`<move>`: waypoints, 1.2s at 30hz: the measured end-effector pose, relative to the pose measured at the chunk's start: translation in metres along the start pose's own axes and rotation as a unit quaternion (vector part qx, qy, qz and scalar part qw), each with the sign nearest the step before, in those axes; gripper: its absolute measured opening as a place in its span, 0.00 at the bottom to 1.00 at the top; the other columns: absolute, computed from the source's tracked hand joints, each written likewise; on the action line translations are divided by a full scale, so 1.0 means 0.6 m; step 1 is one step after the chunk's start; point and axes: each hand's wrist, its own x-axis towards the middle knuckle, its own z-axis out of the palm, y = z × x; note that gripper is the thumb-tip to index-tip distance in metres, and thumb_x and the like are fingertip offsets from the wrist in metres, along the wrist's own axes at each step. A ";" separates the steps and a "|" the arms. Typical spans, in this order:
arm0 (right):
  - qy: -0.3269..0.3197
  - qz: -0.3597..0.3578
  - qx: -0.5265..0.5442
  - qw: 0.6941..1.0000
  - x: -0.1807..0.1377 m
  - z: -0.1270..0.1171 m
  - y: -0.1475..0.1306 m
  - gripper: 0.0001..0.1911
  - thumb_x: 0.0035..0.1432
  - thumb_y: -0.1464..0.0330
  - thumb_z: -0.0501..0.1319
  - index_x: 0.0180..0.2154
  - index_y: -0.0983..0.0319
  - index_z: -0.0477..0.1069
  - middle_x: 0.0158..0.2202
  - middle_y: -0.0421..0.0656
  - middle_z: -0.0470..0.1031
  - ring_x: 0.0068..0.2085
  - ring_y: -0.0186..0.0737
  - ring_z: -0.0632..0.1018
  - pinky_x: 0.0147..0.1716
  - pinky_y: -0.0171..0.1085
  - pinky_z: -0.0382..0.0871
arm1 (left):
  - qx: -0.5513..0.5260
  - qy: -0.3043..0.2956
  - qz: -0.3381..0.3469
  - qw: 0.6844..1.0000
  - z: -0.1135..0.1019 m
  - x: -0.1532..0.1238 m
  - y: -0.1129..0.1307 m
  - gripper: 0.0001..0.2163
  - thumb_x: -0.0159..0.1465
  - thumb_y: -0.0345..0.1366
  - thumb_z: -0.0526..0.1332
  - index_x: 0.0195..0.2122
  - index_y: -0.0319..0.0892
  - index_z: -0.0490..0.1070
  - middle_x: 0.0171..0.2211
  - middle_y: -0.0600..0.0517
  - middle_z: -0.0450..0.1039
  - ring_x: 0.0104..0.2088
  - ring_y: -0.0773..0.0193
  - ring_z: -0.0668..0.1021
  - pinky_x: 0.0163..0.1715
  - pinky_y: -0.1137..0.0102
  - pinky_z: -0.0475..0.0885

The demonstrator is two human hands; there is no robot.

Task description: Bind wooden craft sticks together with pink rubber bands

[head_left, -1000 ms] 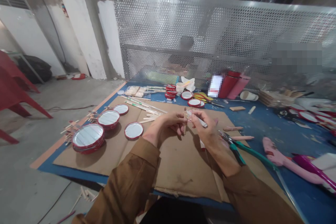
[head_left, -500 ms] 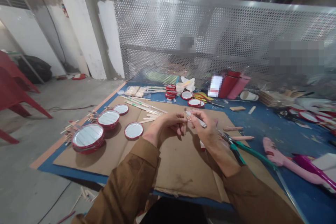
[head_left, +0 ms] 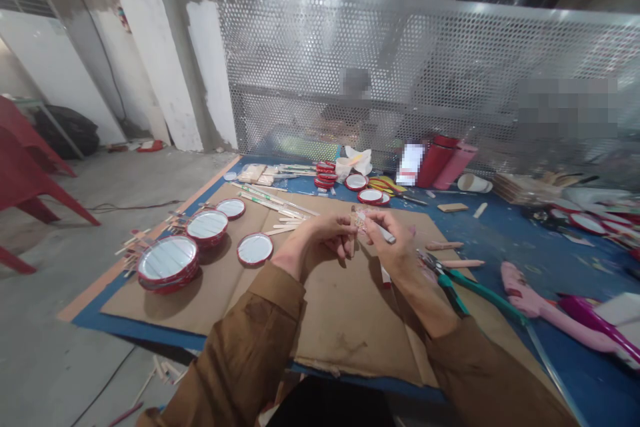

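Note:
Both my hands meet above a brown cardboard sheet (head_left: 345, 320). My left hand (head_left: 333, 235) is closed, pinching a thin wooden stick (head_left: 353, 248) that stands roughly upright. Against its far face, my right hand (head_left: 387, 240) grips a white pen-like tool (head_left: 386, 235); a speckled, clear patch shows at the fingertips, too small to make out. Just left of my left hand lie loose wooden craft sticks (head_left: 285, 223). A round white disc with a red rim (head_left: 255, 249) rests on the cardboard. Beside my right wrist are green-handled pliers (head_left: 443, 273).
Stacked red-rimmed discs with sticks (head_left: 167, 260) stand at the left. On the blue table (head_left: 505, 227) are a pink glue gun (head_left: 540, 303), a paper cup (head_left: 474, 183) and a red bottle (head_left: 436, 161). A perforated metal panel (head_left: 300, 47) closes off the back.
My right hand has shifted very slightly to the right with the white tool, and its fingers sit a little differently on the stick. My left hand keeps its place.

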 end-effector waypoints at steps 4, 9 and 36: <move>0.006 -0.002 -0.005 1.000 0.000 0.001 0.001 0.16 0.62 0.52 0.58 0.38 0.57 0.74 0.27 0.41 0.77 0.31 0.43 0.78 0.36 0.41 0.71 | -0.006 -0.003 0.002 1.000 -0.001 0.001 -0.001 0.10 0.76 0.38 0.53 0.37 0.40 0.66 0.23 0.50 0.77 0.20 0.64 0.80 0.26 0.68 0.79; 0.010 0.000 -0.008 1.000 0.000 0.001 0.001 0.17 0.62 0.52 0.58 0.38 0.58 0.74 0.27 0.42 0.78 0.31 0.43 0.78 0.38 0.42 0.72 | -0.011 0.001 0.003 1.000 -0.002 0.002 -0.002 0.10 0.76 0.37 0.53 0.37 0.40 0.66 0.23 0.50 0.77 0.19 0.63 0.80 0.27 0.66 0.80; 0.002 -0.010 0.012 1.000 0.000 0.008 0.004 0.15 0.63 0.54 0.58 0.36 0.57 0.74 0.27 0.42 0.77 0.31 0.44 0.78 0.36 0.42 0.72 | 0.000 -0.001 -0.008 1.000 -0.001 0.002 -0.001 0.11 0.74 0.41 0.56 0.37 0.40 0.66 0.23 0.50 0.77 0.20 0.64 0.80 0.26 0.69 0.78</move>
